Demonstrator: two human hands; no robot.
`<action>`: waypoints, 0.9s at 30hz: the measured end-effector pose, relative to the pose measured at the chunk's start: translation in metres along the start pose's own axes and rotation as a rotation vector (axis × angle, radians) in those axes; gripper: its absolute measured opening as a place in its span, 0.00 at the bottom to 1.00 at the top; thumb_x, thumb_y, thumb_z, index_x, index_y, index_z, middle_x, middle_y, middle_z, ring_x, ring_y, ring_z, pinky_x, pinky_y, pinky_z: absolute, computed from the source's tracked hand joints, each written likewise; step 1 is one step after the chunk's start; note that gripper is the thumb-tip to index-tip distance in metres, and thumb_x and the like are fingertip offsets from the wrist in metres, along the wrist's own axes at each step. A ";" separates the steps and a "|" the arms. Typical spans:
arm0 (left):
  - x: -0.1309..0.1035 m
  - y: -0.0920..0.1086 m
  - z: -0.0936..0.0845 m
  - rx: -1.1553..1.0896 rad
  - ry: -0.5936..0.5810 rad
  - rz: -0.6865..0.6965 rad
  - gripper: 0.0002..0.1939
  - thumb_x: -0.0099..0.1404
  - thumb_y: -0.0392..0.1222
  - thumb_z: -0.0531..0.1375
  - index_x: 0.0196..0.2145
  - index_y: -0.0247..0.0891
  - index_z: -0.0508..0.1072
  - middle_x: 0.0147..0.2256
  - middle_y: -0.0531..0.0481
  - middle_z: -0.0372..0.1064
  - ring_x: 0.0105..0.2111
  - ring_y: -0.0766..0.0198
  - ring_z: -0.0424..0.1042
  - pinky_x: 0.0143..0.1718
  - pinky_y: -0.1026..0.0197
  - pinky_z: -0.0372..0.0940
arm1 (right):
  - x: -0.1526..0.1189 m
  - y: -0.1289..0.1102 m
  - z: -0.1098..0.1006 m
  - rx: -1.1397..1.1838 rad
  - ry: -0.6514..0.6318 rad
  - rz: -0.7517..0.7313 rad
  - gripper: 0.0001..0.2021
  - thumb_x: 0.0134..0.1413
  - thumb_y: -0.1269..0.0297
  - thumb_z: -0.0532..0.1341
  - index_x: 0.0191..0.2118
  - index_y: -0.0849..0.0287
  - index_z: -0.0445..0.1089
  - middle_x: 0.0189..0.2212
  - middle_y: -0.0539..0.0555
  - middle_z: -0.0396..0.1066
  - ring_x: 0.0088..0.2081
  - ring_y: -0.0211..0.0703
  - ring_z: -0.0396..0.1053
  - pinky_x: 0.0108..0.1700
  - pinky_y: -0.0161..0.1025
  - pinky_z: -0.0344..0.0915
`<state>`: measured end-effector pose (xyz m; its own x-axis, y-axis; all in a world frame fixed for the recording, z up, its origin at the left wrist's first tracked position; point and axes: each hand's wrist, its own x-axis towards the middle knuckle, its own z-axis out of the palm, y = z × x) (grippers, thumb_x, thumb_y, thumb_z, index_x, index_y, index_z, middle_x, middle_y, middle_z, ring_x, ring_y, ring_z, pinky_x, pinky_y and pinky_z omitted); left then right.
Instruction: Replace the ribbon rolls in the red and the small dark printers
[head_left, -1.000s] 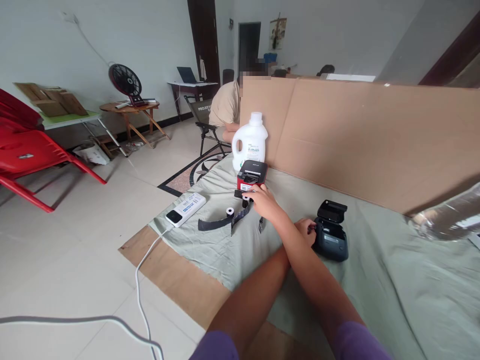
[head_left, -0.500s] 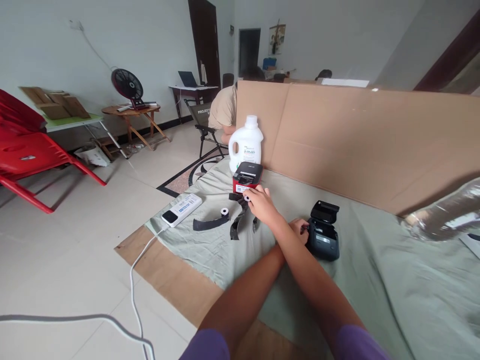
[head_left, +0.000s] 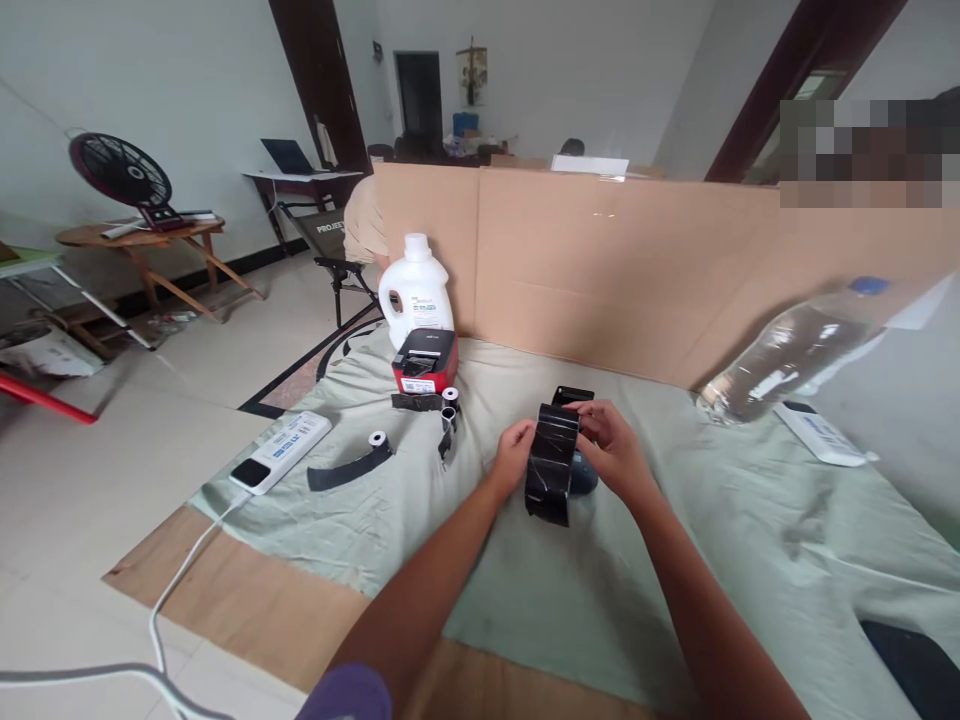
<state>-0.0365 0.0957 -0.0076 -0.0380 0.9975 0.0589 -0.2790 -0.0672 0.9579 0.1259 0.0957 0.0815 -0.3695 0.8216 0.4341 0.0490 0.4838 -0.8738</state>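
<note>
A long, glossy black strip (head_left: 551, 462) hangs over the front of a small dark portable printer (head_left: 585, 477), hiding much of it. My left hand (head_left: 514, 455) pinches the strip's left edge near the top. On the other side, my right hand (head_left: 613, 448) has its fingers closed on the strip's upper right edge. Behind the strip, the printer's raised lid (head_left: 573, 393) shows. Further left lie a small white-cored roll (head_left: 378, 439) with a dark tail, and another roll (head_left: 450, 397) beside black strip pieces (head_left: 448, 430).
A red and black printer (head_left: 427, 362) stands before a white jug (head_left: 417, 290). A cardboard panel (head_left: 570, 270) borders the back. A white power strip (head_left: 281, 452) lies left; a wrapped bottle (head_left: 787, 355) and a dark phone-like slab (head_left: 911, 665) are right. Someone sits behind the panel.
My right hand has come back from the rolls by the red printer, and my arms are uncrossed. Both hands now hold the black strip over the dark printer. The view has turned right.
</note>
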 end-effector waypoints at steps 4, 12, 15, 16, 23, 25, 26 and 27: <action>0.003 -0.003 -0.005 -0.151 -0.118 -0.075 0.36 0.64 0.70 0.52 0.47 0.31 0.74 0.29 0.47 0.70 0.23 0.68 0.65 0.17 0.68 0.53 | -0.011 0.016 -0.013 -0.117 -0.031 0.052 0.11 0.56 0.68 0.60 0.45 0.53 0.64 0.48 0.55 0.71 0.43 0.45 0.74 0.42 0.41 0.70; -0.008 0.011 0.005 -0.055 -0.079 -0.020 0.29 0.56 0.58 0.68 0.46 0.31 0.77 0.25 0.52 0.69 0.19 0.75 0.56 0.18 0.69 0.48 | -0.009 0.027 -0.012 -0.312 -0.134 0.079 0.17 0.55 0.71 0.55 0.50 0.54 0.68 0.46 0.55 0.73 0.45 0.45 0.72 0.40 0.40 0.67; -0.009 0.010 0.010 -0.053 -0.103 -0.013 0.32 0.52 0.57 0.70 0.48 0.31 0.75 0.31 0.48 0.74 0.22 0.72 0.62 0.20 0.69 0.53 | -0.009 0.028 -0.014 -0.421 -0.107 0.042 0.13 0.55 0.67 0.59 0.46 0.55 0.70 0.42 0.55 0.74 0.44 0.47 0.70 0.44 0.44 0.66; -0.009 0.009 0.011 -0.044 -0.104 -0.009 0.34 0.51 0.57 0.71 0.50 0.31 0.74 0.31 0.48 0.74 0.22 0.72 0.62 0.20 0.68 0.54 | -0.009 0.030 -0.014 -0.446 -0.099 0.030 0.11 0.55 0.66 0.60 0.45 0.55 0.71 0.42 0.55 0.75 0.44 0.48 0.70 0.46 0.44 0.66; -0.014 0.009 0.010 0.011 -0.102 -0.022 0.46 0.54 0.57 0.69 0.63 0.29 0.62 0.19 0.59 0.63 0.17 0.74 0.53 0.19 0.68 0.48 | -0.006 0.063 -0.026 -0.539 0.026 0.064 0.09 0.55 0.65 0.60 0.42 0.56 0.71 0.40 0.56 0.75 0.40 0.48 0.70 0.45 0.47 0.67; -0.016 0.009 0.011 0.028 -0.153 -0.033 0.45 0.54 0.55 0.69 0.63 0.29 0.62 0.19 0.59 0.64 0.18 0.73 0.57 0.22 0.68 0.52 | -0.004 0.070 -0.028 -0.591 0.028 0.023 0.09 0.56 0.66 0.59 0.43 0.57 0.70 0.41 0.57 0.75 0.41 0.50 0.69 0.47 0.48 0.66; -0.017 0.008 0.012 0.035 -0.171 -0.034 0.46 0.54 0.55 0.69 0.63 0.29 0.61 0.19 0.59 0.64 0.19 0.72 0.58 0.23 0.68 0.53 | -0.004 0.072 -0.028 -0.625 0.026 -0.004 0.09 0.57 0.66 0.58 0.43 0.57 0.70 0.41 0.58 0.74 0.42 0.51 0.69 0.48 0.49 0.66; -0.017 0.007 0.012 0.040 -0.183 -0.034 0.46 0.54 0.54 0.69 0.64 0.29 0.61 0.19 0.59 0.64 0.19 0.72 0.59 0.23 0.68 0.54 | -0.003 0.074 -0.028 -0.663 0.021 -0.029 0.09 0.57 0.67 0.58 0.43 0.58 0.70 0.42 0.58 0.74 0.44 0.52 0.68 0.49 0.50 0.65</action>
<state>-0.0263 0.0783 0.0018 0.1466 0.9865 0.0732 -0.2391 -0.0364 0.9703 0.1565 0.1373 0.0220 -0.3612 0.8078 0.4657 0.6025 0.5834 -0.5446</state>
